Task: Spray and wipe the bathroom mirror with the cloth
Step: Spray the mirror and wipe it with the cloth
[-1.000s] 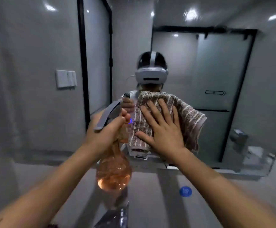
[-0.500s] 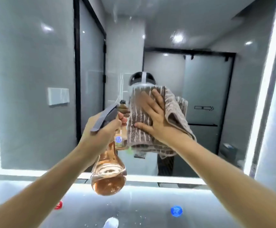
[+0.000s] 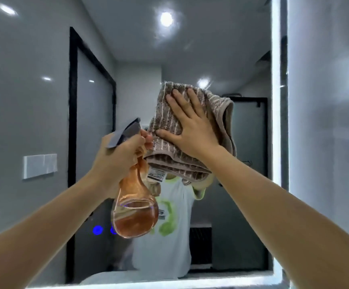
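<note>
The bathroom mirror [image 3: 34, 113] fills most of the view, edged by a lit white strip at the right and bottom. My right hand [image 3: 192, 126] lies flat, fingers spread, pressing a brown striped cloth [image 3: 165, 113] against the glass at upper centre. The cloth is folded and a white label hangs from its lower edge. My left hand [image 3: 119, 151] grips the neck of a clear spray bottle [image 3: 135, 213] holding orange liquid, its grey trigger head pointing up and right, just left of the cloth.
The mirror reflects a person in a white and green shirt, a black-framed glass door, a white wall switch and ceiling lights. The lit strip [image 3: 275, 101] marks the mirror's right edge, with a grey wall [image 3: 319, 122] beyond it. Two blue lights [image 3: 97, 230] glow low on the glass.
My right hand has slid the cloth upward on the mirror, and my view has tilted up. The left hand has risen with the bottle, still beside the cloth.
</note>
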The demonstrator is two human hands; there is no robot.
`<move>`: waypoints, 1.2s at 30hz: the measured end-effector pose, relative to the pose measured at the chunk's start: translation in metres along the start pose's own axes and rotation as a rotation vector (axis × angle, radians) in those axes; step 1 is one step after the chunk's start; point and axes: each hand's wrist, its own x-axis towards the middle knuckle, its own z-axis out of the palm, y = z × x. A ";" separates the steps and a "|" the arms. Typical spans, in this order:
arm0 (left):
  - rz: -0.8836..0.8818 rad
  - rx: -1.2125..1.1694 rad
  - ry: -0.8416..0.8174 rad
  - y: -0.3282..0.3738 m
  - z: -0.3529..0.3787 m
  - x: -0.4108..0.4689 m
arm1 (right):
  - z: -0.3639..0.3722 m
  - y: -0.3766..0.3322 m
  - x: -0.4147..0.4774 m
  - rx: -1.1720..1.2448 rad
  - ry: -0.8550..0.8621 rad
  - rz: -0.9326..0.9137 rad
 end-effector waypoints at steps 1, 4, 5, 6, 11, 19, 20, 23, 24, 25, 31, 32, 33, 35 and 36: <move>-0.003 0.004 0.008 -0.001 0.011 -0.002 | -0.002 0.007 -0.009 -0.062 -0.010 0.040; -0.033 0.037 -0.010 -0.025 0.033 -0.016 | 0.002 0.022 -0.051 -0.167 -0.001 0.163; -0.056 0.030 -0.015 -0.035 0.039 -0.026 | 0.003 0.027 -0.069 -0.180 -0.017 0.182; -0.094 0.029 -0.018 -0.046 0.044 -0.036 | 0.005 0.033 -0.088 -0.188 -0.040 0.194; -0.205 0.111 -0.028 -0.089 0.068 -0.078 | 0.014 0.062 -0.166 -0.169 -0.074 0.235; -0.167 0.157 -0.084 -0.093 0.101 -0.093 | 0.019 0.081 -0.222 -0.168 -0.092 0.255; -0.157 0.157 -0.090 -0.091 0.098 -0.090 | 0.019 0.079 -0.219 -0.177 -0.091 0.241; -0.161 0.165 -0.102 -0.079 0.074 -0.076 | 0.019 0.072 -0.200 -0.233 -0.103 0.160; -0.173 0.158 -0.104 -0.073 0.063 -0.069 | 0.018 0.067 -0.189 -0.241 -0.104 0.142; -0.193 0.148 -0.098 -0.068 0.049 -0.063 | 0.019 0.059 -0.177 -0.242 -0.101 0.134; -0.109 0.128 0.000 -0.027 -0.030 -0.033 | 0.028 0.001 -0.107 -0.158 -0.050 0.114; -0.081 0.123 0.018 -0.021 -0.040 -0.029 | 0.030 -0.006 -0.097 -0.117 -0.038 0.106; -0.061 0.114 0.040 -0.015 -0.052 -0.025 | 0.032 -0.016 -0.085 -0.066 -0.018 0.097; -0.045 0.097 0.069 -0.004 -0.071 -0.016 | 0.037 -0.033 -0.066 0.022 0.042 0.075; -0.043 0.085 0.080 0.001 -0.080 -0.011 | 0.040 -0.040 -0.056 0.045 0.073 0.068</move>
